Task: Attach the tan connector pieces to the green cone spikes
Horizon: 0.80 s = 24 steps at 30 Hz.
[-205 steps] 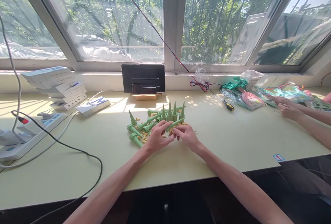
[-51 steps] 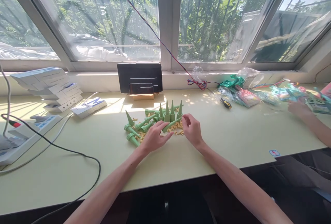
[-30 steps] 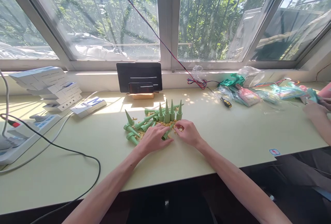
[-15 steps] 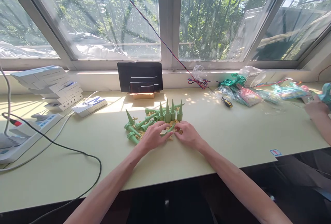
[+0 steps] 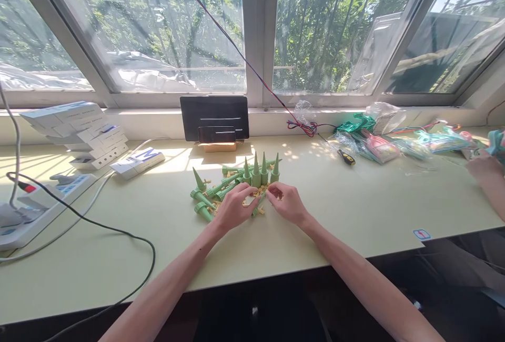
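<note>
Green spikes (image 5: pixel 256 176), four upright together

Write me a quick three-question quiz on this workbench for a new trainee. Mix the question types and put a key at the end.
1. How many green cones stand tip-up in the row just behind the hands?
2. True or false: small yellowish pieces lie between the left hand and the right hand.
3. Which of these lies to the right of that row?
A) the stacked white boxes
B) the power strip
C) the black-and-yellow tool

Key: 1. Four. 2. True. 3. C.
</note>
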Tool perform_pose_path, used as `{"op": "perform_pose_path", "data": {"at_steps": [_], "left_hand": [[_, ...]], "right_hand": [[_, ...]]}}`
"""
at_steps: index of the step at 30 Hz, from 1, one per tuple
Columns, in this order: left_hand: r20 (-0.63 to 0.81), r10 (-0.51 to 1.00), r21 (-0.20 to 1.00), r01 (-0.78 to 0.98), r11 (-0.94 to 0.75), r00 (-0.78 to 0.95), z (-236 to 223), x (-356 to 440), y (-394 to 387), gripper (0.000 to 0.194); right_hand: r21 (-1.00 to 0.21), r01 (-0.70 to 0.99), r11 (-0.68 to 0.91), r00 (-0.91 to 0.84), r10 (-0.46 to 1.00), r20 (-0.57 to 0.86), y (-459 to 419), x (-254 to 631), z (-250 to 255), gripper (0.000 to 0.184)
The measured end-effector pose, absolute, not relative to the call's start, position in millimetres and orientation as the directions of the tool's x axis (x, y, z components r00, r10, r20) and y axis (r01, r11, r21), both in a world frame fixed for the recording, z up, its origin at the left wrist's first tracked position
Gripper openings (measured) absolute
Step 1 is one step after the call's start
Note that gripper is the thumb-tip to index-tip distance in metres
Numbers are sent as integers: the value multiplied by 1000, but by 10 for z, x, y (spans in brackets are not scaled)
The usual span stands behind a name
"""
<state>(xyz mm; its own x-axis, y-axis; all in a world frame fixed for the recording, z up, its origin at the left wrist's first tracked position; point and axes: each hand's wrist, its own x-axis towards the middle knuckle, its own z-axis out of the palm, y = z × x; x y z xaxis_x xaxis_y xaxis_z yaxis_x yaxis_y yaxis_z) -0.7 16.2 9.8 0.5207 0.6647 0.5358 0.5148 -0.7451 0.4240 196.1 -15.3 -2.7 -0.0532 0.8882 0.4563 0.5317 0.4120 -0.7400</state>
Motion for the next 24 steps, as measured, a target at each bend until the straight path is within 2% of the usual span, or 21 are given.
{"op": "perform_pose_path", "data": {"at_steps": [9, 24], "left_hand": [[510, 584, 369, 453, -812, 632, 122, 5, 115, 16], [559, 562, 383, 411, -827, 610, 103, 9, 129, 16]], "right_hand": [[-803, 386, 454, -38, 878, 478, -233, 1879, 50, 14], [-847, 317, 427, -57, 900, 432, -247, 1851, 47, 21]]}}
